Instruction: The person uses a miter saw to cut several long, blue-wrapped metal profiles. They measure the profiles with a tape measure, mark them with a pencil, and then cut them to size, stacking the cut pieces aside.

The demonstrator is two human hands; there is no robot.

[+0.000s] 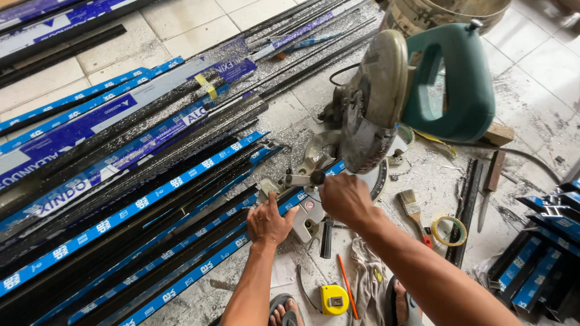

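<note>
Hands at the miter saw (386, 96), frame centre.
Left hand (269, 222) spread flat on black profile (181, 241); right hand (345, 199) closed around clamp knob (316, 177).

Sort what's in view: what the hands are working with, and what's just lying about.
In use: left hand pressing the blue-taped profile; right hand at the clamp knob; mitre saw.

Lying about: paintbrush, tape roll, tape measure, orange pencil, rag.
</note>
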